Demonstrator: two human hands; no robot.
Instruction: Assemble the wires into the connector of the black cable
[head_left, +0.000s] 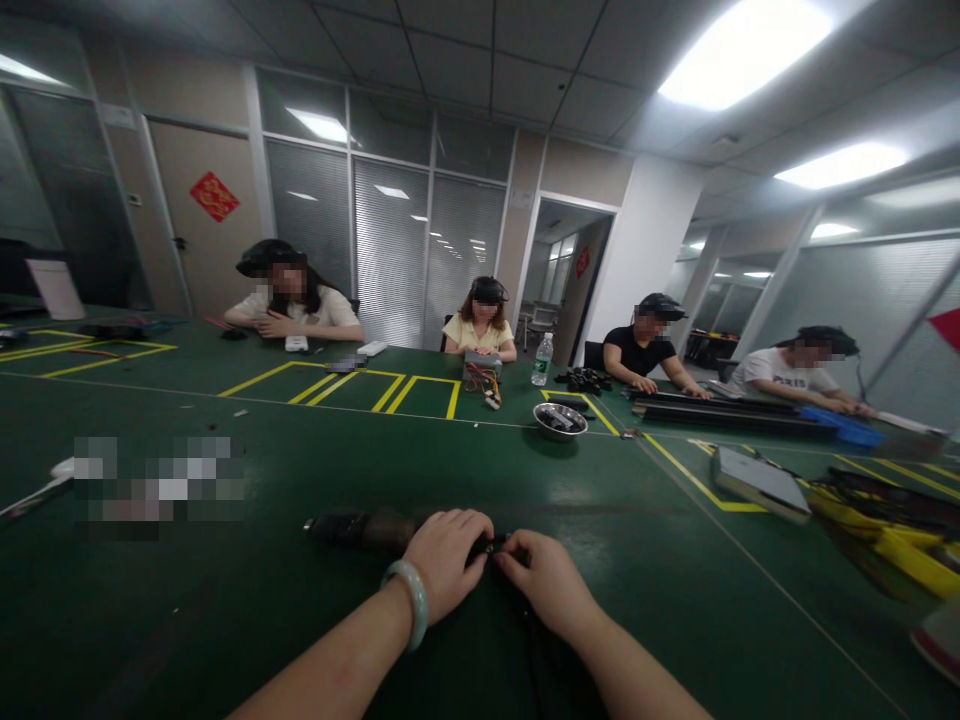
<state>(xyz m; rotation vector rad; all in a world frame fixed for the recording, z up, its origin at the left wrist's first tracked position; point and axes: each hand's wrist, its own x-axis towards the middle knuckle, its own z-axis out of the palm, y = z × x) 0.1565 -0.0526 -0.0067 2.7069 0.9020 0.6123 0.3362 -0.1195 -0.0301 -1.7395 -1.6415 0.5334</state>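
Note:
A dark electric screwdriver (367,530) lies on the green tabletop with its metal tip pointing left. My left hand (448,560), a pale bangle at its wrist, is closed over the tool's right end. Close beside it, my right hand (546,578) has thumb and forefinger pinched together at that same end. What the right fingers grip is small, dark and mostly hidden. A thin black cord (525,612) shows faintly below the right hand on the table.
Beyond my hands are a metal bowl (560,421) of dark parts, a water bottle (541,360) and a grey box (759,484). Yellow bins (919,560) with black cables stand at right. Several people sit across the table, handling parts. A blurred patch lies at left.

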